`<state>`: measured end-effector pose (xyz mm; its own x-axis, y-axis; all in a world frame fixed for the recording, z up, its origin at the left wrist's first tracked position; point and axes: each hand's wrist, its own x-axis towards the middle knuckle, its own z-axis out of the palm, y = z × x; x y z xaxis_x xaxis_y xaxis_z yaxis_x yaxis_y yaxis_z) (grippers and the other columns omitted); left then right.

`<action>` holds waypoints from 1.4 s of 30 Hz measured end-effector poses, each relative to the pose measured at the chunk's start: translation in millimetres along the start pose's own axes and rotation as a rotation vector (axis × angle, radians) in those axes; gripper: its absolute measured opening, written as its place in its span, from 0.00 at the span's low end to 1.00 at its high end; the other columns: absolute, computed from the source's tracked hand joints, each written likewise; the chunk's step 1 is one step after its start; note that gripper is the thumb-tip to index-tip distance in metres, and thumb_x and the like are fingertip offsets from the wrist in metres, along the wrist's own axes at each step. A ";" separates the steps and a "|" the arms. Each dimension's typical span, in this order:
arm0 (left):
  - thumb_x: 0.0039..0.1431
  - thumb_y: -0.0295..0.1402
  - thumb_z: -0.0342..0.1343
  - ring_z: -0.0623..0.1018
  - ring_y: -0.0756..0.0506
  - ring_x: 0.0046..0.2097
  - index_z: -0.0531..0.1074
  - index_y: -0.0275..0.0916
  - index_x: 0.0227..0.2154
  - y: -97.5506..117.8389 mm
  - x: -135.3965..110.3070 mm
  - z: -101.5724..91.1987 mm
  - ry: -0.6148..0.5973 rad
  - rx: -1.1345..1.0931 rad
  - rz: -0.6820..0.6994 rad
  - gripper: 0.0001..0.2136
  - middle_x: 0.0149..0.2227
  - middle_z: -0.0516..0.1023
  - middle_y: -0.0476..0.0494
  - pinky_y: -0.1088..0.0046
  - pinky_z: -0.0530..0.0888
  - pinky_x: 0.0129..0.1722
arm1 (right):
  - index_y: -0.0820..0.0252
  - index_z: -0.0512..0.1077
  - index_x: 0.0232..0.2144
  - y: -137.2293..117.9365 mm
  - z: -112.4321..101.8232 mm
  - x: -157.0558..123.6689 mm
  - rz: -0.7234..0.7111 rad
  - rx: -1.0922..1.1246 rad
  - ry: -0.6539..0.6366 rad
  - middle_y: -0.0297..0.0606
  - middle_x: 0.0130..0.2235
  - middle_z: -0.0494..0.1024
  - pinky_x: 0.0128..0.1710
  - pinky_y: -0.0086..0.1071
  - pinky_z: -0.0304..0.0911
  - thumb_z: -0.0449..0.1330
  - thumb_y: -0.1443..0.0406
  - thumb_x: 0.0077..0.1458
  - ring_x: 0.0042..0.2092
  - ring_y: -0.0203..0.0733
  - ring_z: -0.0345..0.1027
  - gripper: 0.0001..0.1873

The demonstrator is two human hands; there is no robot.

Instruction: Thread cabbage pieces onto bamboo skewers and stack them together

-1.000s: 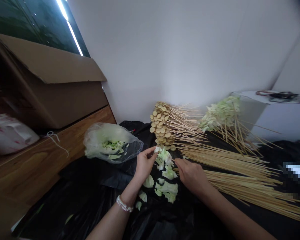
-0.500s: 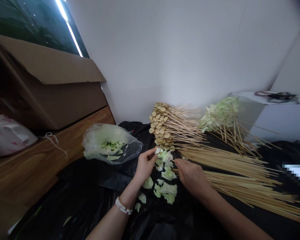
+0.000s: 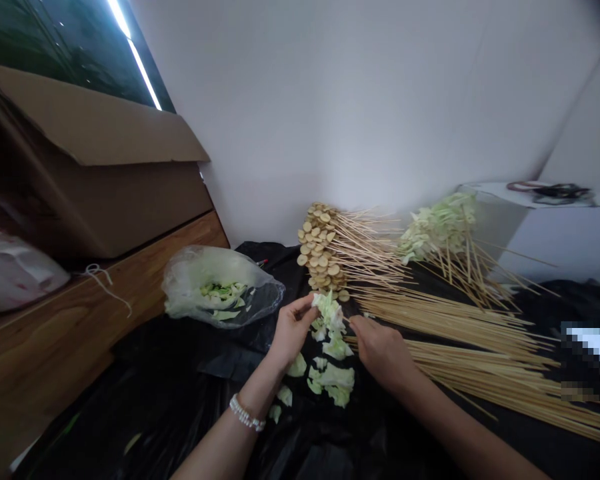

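- The fingers (image 3: 307, 307) of the left hand (image 3: 289, 335) are closed in a pinch on the left side of a crumpled, pale green and white cabbage piece (image 3: 329, 309), which sits between the two hands above the middle of a wrinkled black plastic sheet (image 3: 180, 393).
- The right hand (image 3: 386, 350) is bunched, its fingers closed around a thin, straw-coloured bamboo stick (image 3: 347, 320) (only a short length shows; the hand hides the rest).
- The cabbage piece lies to the left of the right fingers. The stick's long axis seems to run roughly sideways, its visible part pointing at the cabbage; whether the tip is inside the leaf, I cannot tell. The left hand touches the cabbage, and the right is just beside it.
- Ragged, light green loose leaves (image 3: 338, 382) lie between the forearms, towards the sheet's near edge.
- Long, bare, pale wooden skewers (image 3: 440, 321) lie beside the right hand and reach towards the right edge, crowding that side.
- Skewered round tan slices (image 3: 320, 250) are heaped just beyond the left fingertips, near the far edge by the wall.
- A clear, slack plastic bag (image 3: 186, 273) of cut greens lies left of the left hand, with black sheet showing between them.
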<state>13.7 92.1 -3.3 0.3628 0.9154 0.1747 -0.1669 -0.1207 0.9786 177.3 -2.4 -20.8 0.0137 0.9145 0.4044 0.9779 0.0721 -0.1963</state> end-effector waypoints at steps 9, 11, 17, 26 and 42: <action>0.44 0.36 0.67 0.79 0.38 0.46 0.79 0.34 0.41 -1.4 -0.2 1.1 -0.001 -0.037 -0.025 0.20 0.44 0.81 0.37 0.61 0.72 0.51 | 0.58 0.67 0.32 2.9 4.9 -0.2 0.016 0.106 0.019 0.35 0.30 0.75 0.31 0.29 0.51 0.46 0.70 0.62 0.32 0.37 0.69 0.11; 0.45 0.37 0.67 0.79 0.38 0.46 0.78 0.34 0.42 -0.2 -0.7 1.4 -0.010 -0.033 -0.029 0.20 0.44 0.81 0.37 0.60 0.72 0.51 | 0.58 0.66 0.31 2.7 4.5 1.0 0.029 0.149 -0.014 0.35 0.30 0.75 0.31 0.29 0.52 0.46 0.71 0.61 0.31 0.37 0.69 0.11; 0.44 0.36 0.67 0.78 0.38 0.47 0.79 0.35 0.40 -1.3 -0.6 2.8 0.004 -0.013 -0.009 0.18 0.45 0.81 0.38 0.60 0.71 0.52 | 0.58 0.67 0.30 2.4 -1.3 5.3 0.035 0.269 -0.088 0.34 0.27 0.75 0.32 0.28 0.55 0.44 0.68 0.63 0.28 0.36 0.67 0.14; 0.43 0.37 0.67 0.80 0.44 0.40 0.77 0.35 0.42 1.2 11.5 -17.5 0.342 -0.110 0.066 0.21 0.41 0.82 0.40 0.66 0.74 0.45 | 0.57 0.72 0.41 22.4 -21.9 15.0 -0.018 0.179 -0.041 0.38 0.37 0.79 0.39 0.29 0.59 0.48 0.62 0.64 0.40 0.39 0.71 0.14; 0.46 0.35 0.65 0.79 0.45 0.43 0.71 0.37 0.48 10.6 8.1 -14.4 0.323 -0.150 0.067 0.24 0.49 0.76 0.36 0.73 0.74 0.39 | 0.55 0.74 0.44 98.4 -98.3 43.0 0.274 0.367 0.301 0.34 0.30 0.80 0.32 0.31 0.63 0.55 0.60 0.55 0.30 0.39 0.70 0.16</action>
<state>1.7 103.8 6.9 0.0422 0.9844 0.1706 -0.3221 -0.1482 0.9350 294.6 4.9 65.1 0.3692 0.7691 0.5218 0.7937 0.0312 -0.6075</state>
